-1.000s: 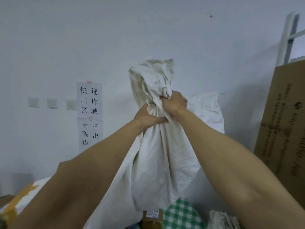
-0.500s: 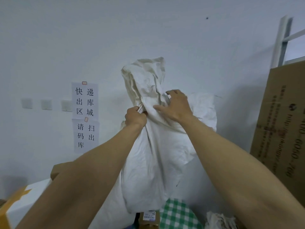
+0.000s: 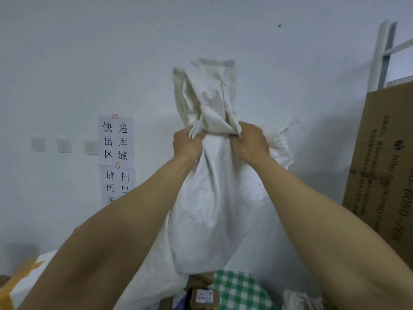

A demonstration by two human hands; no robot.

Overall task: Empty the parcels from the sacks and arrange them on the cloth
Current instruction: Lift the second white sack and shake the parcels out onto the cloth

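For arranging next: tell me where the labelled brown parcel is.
Head view, bottom centre: the brown parcel lies below the held sack, left of the green checked cloth.

My only camera rides on my head, facing forward toward the wall (image 3: 89,52), with the sack (image 3: 212,198) near in front.

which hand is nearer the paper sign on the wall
Left. The left hand grips the sack just right of the sign; the right hand grips it farther right.

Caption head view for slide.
The left hand and right hand grip the neck of a white sack above the green checked cloth.
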